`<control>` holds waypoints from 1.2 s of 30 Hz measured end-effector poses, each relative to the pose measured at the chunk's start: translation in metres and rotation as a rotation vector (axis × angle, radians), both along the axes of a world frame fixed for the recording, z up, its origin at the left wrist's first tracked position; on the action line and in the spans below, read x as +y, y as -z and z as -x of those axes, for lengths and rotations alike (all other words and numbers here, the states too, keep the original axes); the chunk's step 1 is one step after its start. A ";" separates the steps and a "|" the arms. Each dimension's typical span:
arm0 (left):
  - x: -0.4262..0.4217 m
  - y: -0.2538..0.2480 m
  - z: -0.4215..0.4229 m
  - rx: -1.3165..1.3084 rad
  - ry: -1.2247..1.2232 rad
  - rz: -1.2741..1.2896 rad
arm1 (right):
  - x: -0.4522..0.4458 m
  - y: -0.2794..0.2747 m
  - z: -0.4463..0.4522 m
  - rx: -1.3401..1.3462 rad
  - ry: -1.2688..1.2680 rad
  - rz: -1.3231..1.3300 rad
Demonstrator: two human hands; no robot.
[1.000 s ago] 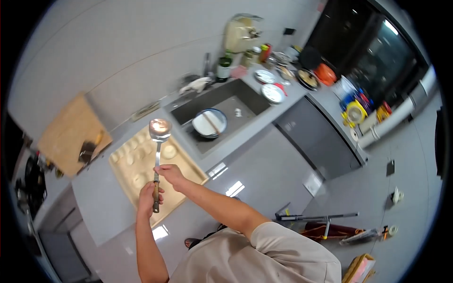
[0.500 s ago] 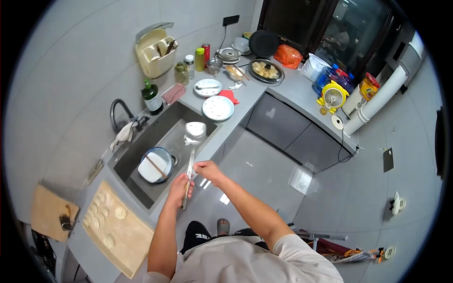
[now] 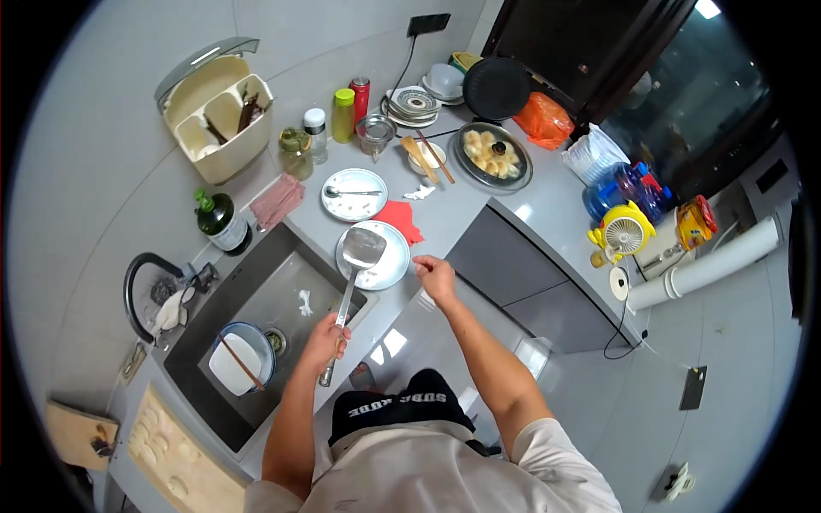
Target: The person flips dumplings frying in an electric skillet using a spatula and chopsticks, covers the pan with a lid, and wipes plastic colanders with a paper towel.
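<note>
Spatula handle (image 3: pixel 345 306) partly hidden by the left hand (image 3: pixel 324 342), wooden tray (image 3: pixel 212 479) beyond bottom edge

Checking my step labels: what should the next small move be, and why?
Probably lower the spatula onto the nearer plate: its blade already overlaps that plate in view, though contact can't be told. The left hand alone grips the handle, while the right hand is near the plate's rim, where it could steady it.
</note>
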State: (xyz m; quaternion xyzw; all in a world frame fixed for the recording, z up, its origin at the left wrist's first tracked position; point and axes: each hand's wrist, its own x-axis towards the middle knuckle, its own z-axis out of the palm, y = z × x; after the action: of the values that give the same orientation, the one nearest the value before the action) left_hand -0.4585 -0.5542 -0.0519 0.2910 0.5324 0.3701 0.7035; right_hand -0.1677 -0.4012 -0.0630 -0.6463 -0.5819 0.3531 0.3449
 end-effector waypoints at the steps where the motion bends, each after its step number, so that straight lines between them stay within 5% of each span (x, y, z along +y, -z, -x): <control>1: 0.013 0.001 -0.001 -0.007 0.015 0.013 | 0.019 -0.010 -0.002 -0.017 0.032 0.034; 6: 0.060 -0.011 -0.018 0.048 -0.099 0.070 | 0.149 0.028 -0.015 -0.080 -0.080 -0.059; 12: 0.083 -0.031 -0.028 0.229 -0.165 0.157 | 0.249 0.090 -0.013 -0.467 -0.037 -0.394; 14: 0.089 -0.040 -0.027 0.284 -0.207 0.181 | 0.263 0.083 -0.017 -0.359 -0.151 -0.171; 18: 0.085 -0.044 -0.017 0.340 -0.231 0.148 | 0.240 0.032 0.017 0.011 -0.292 -0.382; 22: 0.069 -0.046 -0.004 0.572 -0.182 0.072 | 0.199 -0.029 0.094 0.178 -0.714 -0.510; 28: 0.036 -0.049 0.018 0.847 -0.216 -0.158 | 0.151 -0.069 0.191 0.046 -0.822 -0.884; 36: 0.001 -0.050 0.042 1.054 -0.291 -0.307 | 0.116 -0.070 0.241 -0.096 -0.735 -0.808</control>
State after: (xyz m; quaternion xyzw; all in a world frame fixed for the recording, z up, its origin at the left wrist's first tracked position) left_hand -0.5010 -0.5535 -0.0020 0.4590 0.7861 0.3412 0.2342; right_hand -0.4083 -0.2849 0.0075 -0.2321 -0.8738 0.1689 0.3926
